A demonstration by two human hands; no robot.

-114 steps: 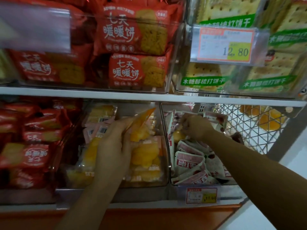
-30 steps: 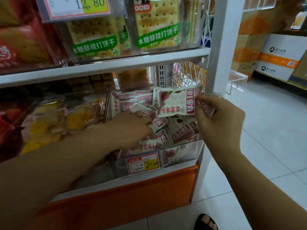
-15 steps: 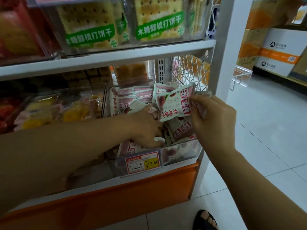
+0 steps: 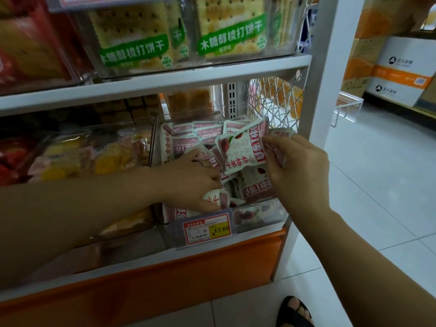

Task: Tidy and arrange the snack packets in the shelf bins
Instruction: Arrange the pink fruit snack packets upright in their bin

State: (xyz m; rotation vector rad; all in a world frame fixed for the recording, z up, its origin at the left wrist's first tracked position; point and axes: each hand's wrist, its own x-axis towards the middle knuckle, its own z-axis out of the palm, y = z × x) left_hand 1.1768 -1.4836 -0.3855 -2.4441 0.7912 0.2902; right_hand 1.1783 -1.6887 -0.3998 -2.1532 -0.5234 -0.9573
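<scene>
A clear shelf bin [image 4: 259, 217] on the lower shelf holds several white-and-red snack packets [image 4: 186, 140]. My right hand [image 4: 299, 166] pinches one such packet [image 4: 245, 147] by its right edge and holds it upright above the bin; a second packet seems tucked behind its fingers. My left hand [image 4: 191, 182] reaches into the bin, palm down, and its fingers curl round a small packet [image 4: 215, 197] near the front wall.
A neighbouring clear bin [image 4: 99, 152] on the left holds yellow and pink packets. The upper shelf [image 4: 165, 83] carries cracker packs with green labels. A price tag [image 4: 207, 228] hangs on the bin front. A white upright post [image 4: 323, 67] stands on the right; cardboard boxes [image 4: 398, 74] stand beyond on the floor.
The view has swung right from the yellow-packet bin since the oldest frame. Over the last second my right hand lowered its packet slightly toward the bin, while my left hand stayed among the packets.
</scene>
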